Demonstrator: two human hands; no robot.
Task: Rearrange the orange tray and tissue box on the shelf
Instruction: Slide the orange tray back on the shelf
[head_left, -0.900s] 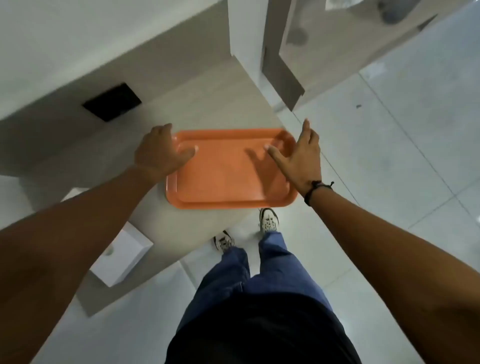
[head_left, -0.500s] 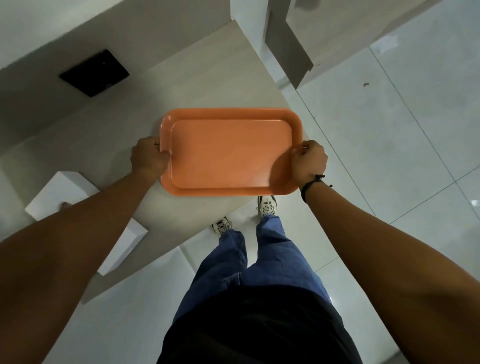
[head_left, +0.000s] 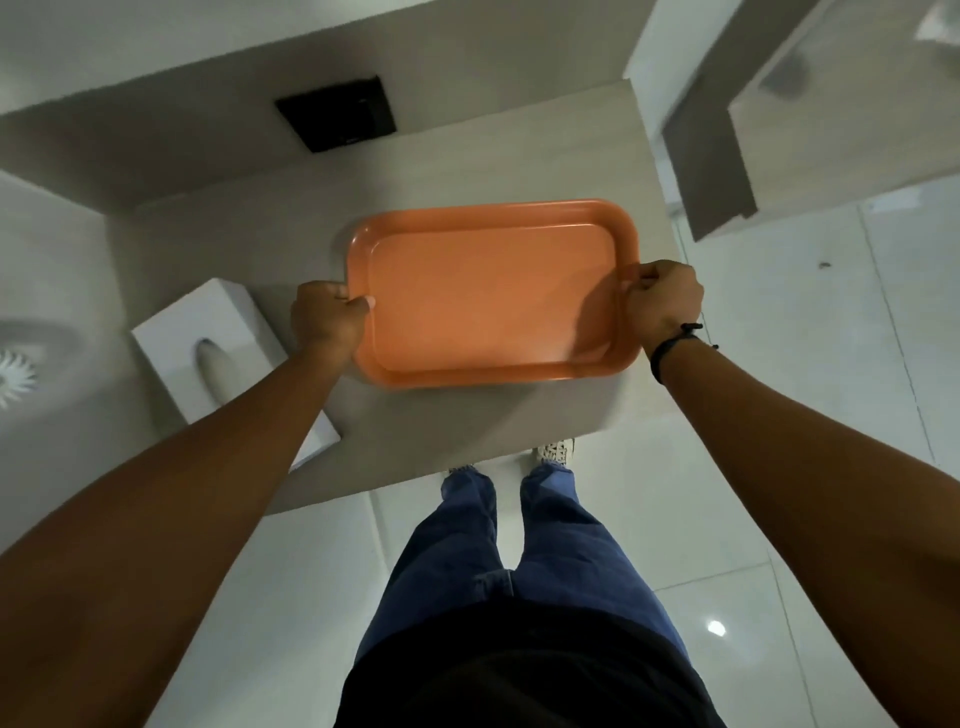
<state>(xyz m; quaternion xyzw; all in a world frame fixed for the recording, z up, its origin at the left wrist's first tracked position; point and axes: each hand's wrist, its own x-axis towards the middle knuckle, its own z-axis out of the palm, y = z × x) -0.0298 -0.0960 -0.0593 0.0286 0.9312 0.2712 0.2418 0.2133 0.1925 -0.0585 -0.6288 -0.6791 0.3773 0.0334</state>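
One head camera, wide-angle, looking steeply down from close above: shelf (head_left: 467, 156) toward 12 o'clock, the wearer's legs (head_left: 519, 545) at 6, arms entering from 7 and 5.

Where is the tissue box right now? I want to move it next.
In the head view, the white tissue box sits on the shelf at the left, beside the orange tray, partly hidden under the left forearm.

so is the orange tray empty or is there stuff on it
Empty. The orange tray shows only its bare inner surface, with the left hand and right hand gripping its short edges.
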